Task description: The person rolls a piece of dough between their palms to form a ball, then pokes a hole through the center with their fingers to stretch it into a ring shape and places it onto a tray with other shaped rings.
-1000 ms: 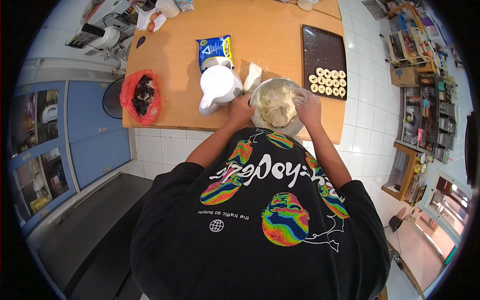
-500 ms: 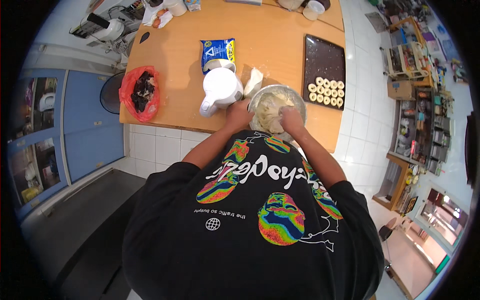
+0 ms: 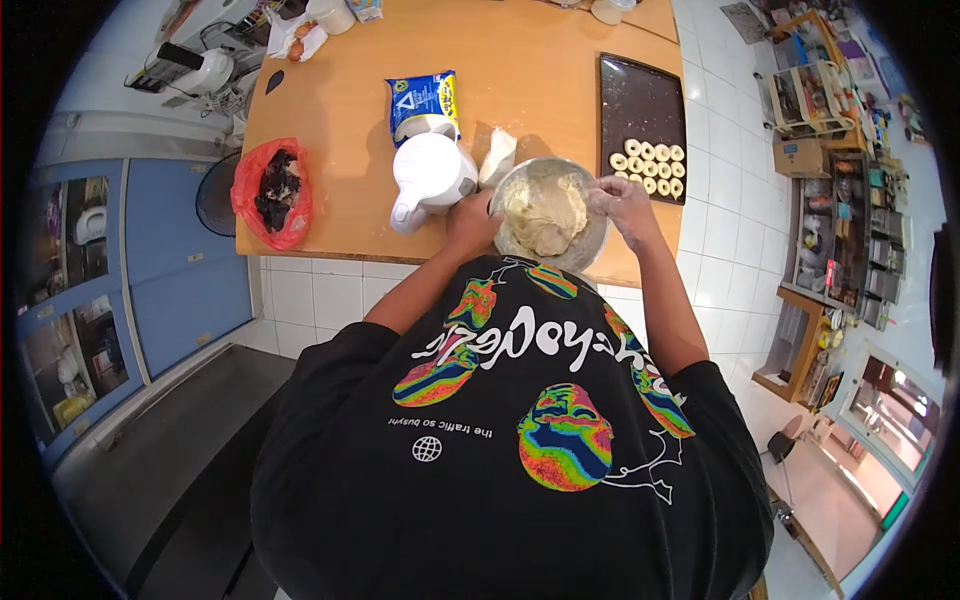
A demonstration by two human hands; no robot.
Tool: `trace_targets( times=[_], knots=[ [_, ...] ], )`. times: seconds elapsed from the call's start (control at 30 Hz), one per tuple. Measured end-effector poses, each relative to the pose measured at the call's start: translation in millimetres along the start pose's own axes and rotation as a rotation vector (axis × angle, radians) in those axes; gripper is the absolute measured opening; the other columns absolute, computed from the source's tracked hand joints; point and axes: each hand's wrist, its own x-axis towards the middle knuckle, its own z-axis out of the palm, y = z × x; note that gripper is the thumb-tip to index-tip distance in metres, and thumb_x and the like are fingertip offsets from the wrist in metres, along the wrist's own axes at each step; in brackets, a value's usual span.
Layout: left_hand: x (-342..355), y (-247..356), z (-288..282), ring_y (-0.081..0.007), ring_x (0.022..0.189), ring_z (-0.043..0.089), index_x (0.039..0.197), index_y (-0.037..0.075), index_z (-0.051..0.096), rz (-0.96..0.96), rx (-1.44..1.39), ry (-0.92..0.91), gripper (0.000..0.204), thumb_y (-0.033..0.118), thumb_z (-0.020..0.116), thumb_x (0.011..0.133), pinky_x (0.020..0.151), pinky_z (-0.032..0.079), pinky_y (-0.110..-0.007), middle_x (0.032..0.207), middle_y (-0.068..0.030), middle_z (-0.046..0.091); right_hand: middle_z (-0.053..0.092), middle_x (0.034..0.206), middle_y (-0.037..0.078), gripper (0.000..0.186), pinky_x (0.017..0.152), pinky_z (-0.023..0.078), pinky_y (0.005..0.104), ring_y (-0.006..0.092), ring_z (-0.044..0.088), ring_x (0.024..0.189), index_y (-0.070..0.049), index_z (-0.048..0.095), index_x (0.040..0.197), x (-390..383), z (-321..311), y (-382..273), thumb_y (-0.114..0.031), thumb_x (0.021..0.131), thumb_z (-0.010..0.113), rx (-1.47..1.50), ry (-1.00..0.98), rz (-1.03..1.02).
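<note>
A metal mixing bowl [image 3: 590, 249] stands at the table's front edge with a mass of pale, sticky dough [image 3: 548, 222] inside. My left hand [image 3: 472, 224] is closed on the bowl's left rim. At the right rim is my right hand [image 3: 624, 208], its flour-dusted fingers bent together over the edge, out of the dough. Just left of the bowl stands a white pitcher [image 3: 430, 168], close to my left hand. A whitish bag [image 3: 497, 158] lies between pitcher and bowl. Behind the pitcher is an opened blue packet [image 3: 424, 98].
To the right, a dark baking tray [image 3: 642, 95] holds rows of small dough rings [image 3: 648, 168]. A red plastic bag [image 3: 243, 196] with dark contents sits at the table's left edge. Eggs [image 3: 297, 47] and a white tub [image 3: 330, 14] are at the far left.
My right hand has come up out of the dough and moved right to the bowl's rim. The left hand stays on the bowl. The view has shifted slightly.
</note>
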Motion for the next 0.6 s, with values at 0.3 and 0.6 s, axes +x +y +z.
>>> trace_targets(
  times=[0.3,0.6],
  knots=[
    [0.0,2.8,0.0,-0.0381,0.09,0.067,0.103,0.007,0.065,0.007,-0.056,0.018,0.034,0.027,0.072,0.075,0.078,0.052,-0.049,0.095,-0.0178,0.069,0.066,0.11,0.02,0.024,0.089,0.051,0.0448,0.0356,0.064,0.103,-0.001,0.07,0.093,13.3,63.9,100.8,-0.016,0.074,0.074,-1.511,0.129,-0.569],
    [-0.7,0.5,2.1,-0.0377,0.091,0.067,0.103,0.006,0.066,-0.002,-0.001,0.006,0.036,0.027,0.072,0.074,0.081,0.052,-0.049,0.094,-0.0186,0.069,0.071,0.091,0.017,0.016,0.083,0.054,0.0413,0.0284,0.07,0.089,-0.004,0.073,0.085,14.5,38.0,68.1,-0.014,0.072,0.07,-1.132,0.018,-0.25]
  ],
)
